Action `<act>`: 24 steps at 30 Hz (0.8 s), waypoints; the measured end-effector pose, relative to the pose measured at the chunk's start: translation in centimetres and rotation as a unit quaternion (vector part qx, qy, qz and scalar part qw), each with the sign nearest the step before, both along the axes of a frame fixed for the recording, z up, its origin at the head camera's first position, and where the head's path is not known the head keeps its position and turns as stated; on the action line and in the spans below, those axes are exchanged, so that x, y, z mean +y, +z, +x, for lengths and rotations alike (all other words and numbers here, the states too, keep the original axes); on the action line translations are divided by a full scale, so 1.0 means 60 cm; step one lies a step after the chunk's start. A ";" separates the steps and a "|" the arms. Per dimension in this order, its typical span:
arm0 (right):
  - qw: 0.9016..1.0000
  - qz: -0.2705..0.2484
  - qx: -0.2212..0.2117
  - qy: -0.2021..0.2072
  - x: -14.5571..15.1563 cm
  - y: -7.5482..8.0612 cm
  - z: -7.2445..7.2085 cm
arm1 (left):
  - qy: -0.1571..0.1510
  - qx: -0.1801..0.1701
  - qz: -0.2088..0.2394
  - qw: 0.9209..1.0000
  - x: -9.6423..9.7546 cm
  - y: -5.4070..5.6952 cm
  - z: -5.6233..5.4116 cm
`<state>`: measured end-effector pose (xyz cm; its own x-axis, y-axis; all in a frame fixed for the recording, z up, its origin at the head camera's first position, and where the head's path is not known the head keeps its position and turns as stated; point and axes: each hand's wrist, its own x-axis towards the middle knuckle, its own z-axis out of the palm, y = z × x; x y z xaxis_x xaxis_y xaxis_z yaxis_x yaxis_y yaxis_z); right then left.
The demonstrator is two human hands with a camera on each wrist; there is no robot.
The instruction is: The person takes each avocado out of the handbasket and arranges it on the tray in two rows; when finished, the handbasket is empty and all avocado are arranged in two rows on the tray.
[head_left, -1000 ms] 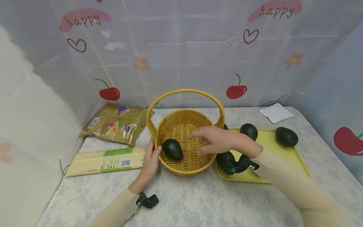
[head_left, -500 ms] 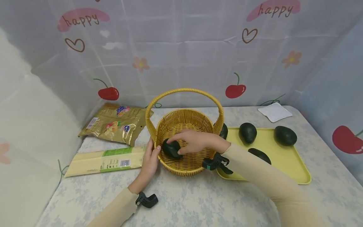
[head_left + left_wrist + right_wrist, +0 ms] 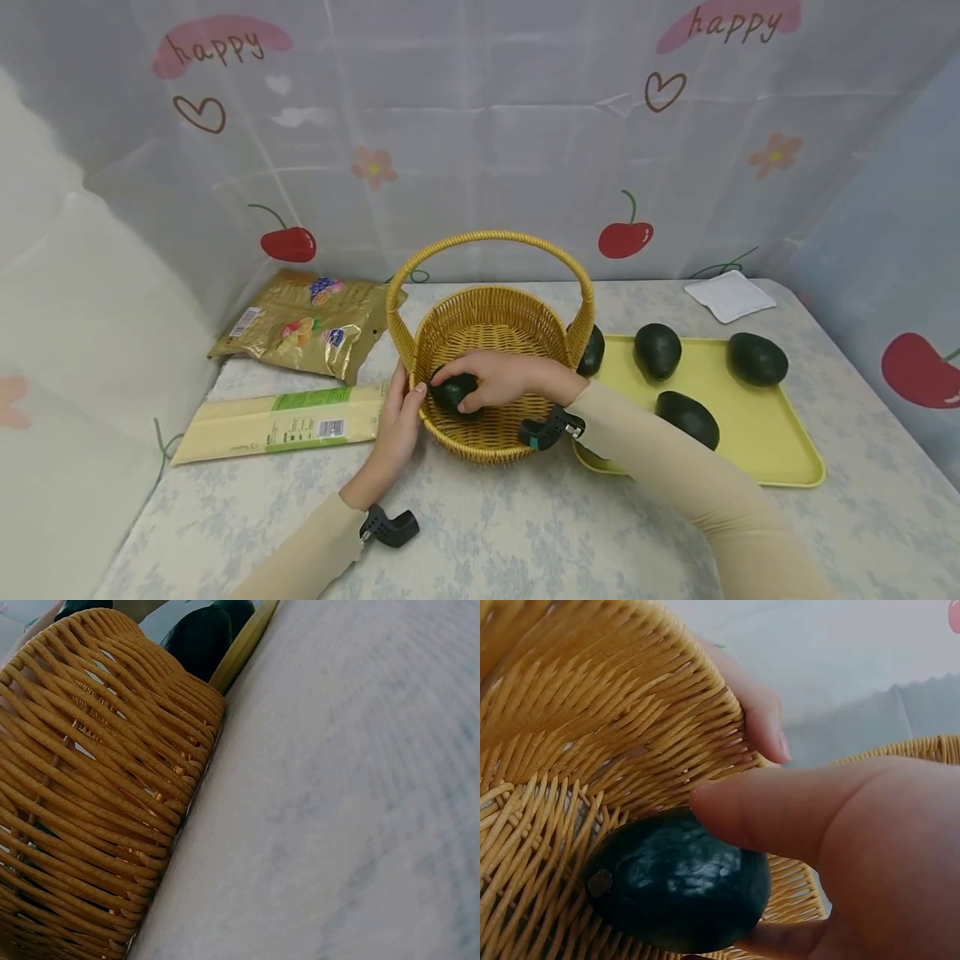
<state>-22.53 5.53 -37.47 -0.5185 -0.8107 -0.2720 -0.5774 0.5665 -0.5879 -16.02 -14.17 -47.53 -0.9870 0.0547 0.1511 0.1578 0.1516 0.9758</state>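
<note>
A round yellow wicker basket (image 3: 491, 310) with a tall arched handle stands mid-table. Inside it, at the left, lies a dark green avocado (image 3: 676, 881). My right hand (image 3: 510, 377) reaches over the basket's right side and grips this avocado, thumb on one side and fingers on the other; the fingers are partly hidden in the right wrist view. At the basket's left side, my left hand (image 3: 397, 429) holds the rim, thumb at the edge and fingers against the outer wall. The left wrist view shows mostly the woven wall of the basket.
Right of the basket, a yellow tray (image 3: 757, 446) bears several avocados, including one avocado (image 3: 687, 419) near my right sleeve. A white cloth pad (image 3: 730, 296) lies behind it. On the left are a gold snack bag (image 3: 307, 325) and a long pale packet (image 3: 281, 423).
My right hand has moved left and down into the basket and taken hold of the avocado there. The left hand has stayed on the basket's rim.
</note>
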 end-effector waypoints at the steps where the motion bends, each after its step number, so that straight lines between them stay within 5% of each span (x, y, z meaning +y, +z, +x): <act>1: 1.000 -0.003 0.001 0.000 -0.001 -0.002 -0.001 | 0.000 0.000 0.000 1.000 0.000 0.000 0.000; 24: 1.000 -0.015 -0.009 -0.008 -0.026 -0.014 -0.008 | -0.001 -0.001 -0.003 1.000 0.000 0.000 0.000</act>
